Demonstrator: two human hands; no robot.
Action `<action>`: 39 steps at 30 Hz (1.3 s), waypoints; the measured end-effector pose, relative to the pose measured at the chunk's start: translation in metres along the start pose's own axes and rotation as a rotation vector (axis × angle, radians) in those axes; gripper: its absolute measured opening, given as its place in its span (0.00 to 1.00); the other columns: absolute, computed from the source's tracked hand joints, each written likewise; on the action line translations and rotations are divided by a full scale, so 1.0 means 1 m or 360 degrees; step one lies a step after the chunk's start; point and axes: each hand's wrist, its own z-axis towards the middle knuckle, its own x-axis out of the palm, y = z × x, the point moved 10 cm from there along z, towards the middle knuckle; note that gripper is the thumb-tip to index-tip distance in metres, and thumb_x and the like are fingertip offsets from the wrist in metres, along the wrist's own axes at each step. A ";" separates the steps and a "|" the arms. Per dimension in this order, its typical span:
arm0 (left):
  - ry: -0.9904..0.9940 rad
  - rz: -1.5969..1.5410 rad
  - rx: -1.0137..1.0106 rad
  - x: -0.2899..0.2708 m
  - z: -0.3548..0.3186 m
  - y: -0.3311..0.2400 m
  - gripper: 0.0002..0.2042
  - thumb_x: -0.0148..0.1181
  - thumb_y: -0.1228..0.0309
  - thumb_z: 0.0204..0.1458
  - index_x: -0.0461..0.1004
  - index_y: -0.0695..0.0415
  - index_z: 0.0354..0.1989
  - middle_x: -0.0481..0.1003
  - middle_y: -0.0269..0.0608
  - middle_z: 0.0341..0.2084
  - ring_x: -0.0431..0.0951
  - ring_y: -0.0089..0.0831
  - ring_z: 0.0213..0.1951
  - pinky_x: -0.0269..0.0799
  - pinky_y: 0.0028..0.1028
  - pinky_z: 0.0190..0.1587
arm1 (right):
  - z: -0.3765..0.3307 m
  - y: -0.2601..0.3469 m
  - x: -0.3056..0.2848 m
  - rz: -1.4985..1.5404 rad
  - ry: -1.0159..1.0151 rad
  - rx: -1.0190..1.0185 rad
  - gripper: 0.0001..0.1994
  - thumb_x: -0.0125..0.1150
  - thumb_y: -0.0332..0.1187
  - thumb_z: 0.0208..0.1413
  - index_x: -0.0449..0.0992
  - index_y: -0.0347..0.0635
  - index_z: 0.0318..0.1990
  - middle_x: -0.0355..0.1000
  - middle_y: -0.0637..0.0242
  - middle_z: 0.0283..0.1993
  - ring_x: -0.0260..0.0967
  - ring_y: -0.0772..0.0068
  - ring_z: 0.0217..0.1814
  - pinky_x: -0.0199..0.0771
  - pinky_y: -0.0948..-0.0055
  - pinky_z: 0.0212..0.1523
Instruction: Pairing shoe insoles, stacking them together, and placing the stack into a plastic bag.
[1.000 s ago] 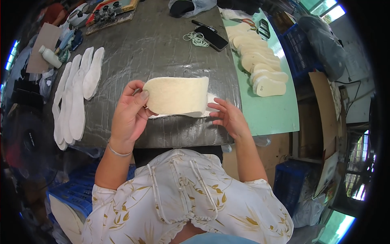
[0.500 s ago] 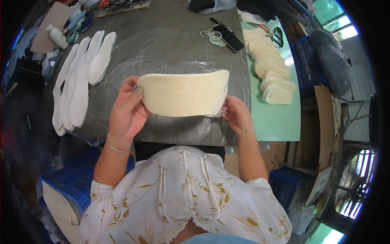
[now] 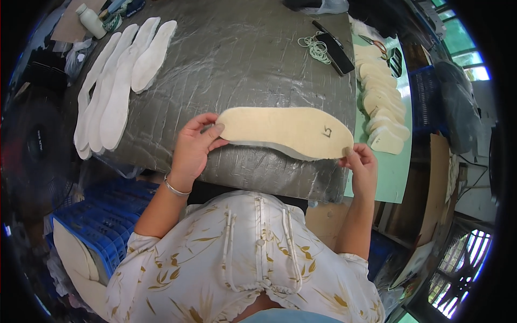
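Note:
A cream shoe insole (image 3: pixel 280 126) is stretched level between my hands above the near edge of the table, with a dark handwritten mark near its right end. My left hand (image 3: pixel 195 142) pinches its left end between thumb and fingers. At the other end, my right hand (image 3: pixel 362 164) grips the edge with the thumb on top. Several white fleecy insoles (image 3: pixel 121 91) lie side by side on the table's left. On the right, a row of overlapping cream insoles (image 3: pixel 383 102) rests on a pale green sheet.
The table (image 3: pixel 242 64) has a dark, wrinkled plastic cover. Toward its far right are a black phone-like slab (image 3: pixel 335 54), a pen and a coil of pale cord (image 3: pixel 316 49). Scissors (image 3: pixel 379 47) lie beyond the row. A white bottle (image 3: pixel 90 21) stands far left; a blue crate (image 3: pixel 102 226) sits lower left.
The insole, bent earlier, is now spread out flatter, its marked face showing. My right hand has moved right to its end, and my left hand has shifted right too. The whole view has shifted.

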 end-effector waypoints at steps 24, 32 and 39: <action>-0.0172 0.0460 -0.0371 -0.041 0.012 0.047 0.08 0.63 0.81 0.51 0.74 0.62 0.39 0.77 0.34 0.30 0.75 0.15 0.29 0.70 0.15 0.30 | -0.015 -0.005 -0.001 0.0030 0.0155 0.0021 0.12 0.68 0.34 0.51 0.72 0.35 0.33 0.71 0.65 0.33 0.64 0.81 0.27 0.61 0.83 0.29; -0.0229 0.0631 -0.0243 -0.045 0.016 0.036 0.19 0.64 0.82 0.50 0.63 0.60 0.47 0.77 0.37 0.28 0.72 0.12 0.25 0.65 0.14 0.27 | -0.004 0.002 0.007 -0.0030 0.0197 0.0036 0.14 0.70 0.35 0.49 0.72 0.36 0.31 0.71 0.65 0.30 0.63 0.82 0.24 0.60 0.83 0.25; -0.0236 0.0734 -0.0255 -0.048 0.017 0.038 0.18 0.64 0.82 0.49 0.64 0.61 0.46 0.77 0.35 0.28 0.68 0.09 0.20 0.60 0.13 0.23 | -0.001 -0.002 0.007 -0.0006 0.0189 0.0056 0.16 0.72 0.38 0.48 0.71 0.36 0.31 0.72 0.64 0.30 0.63 0.83 0.22 0.58 0.84 0.22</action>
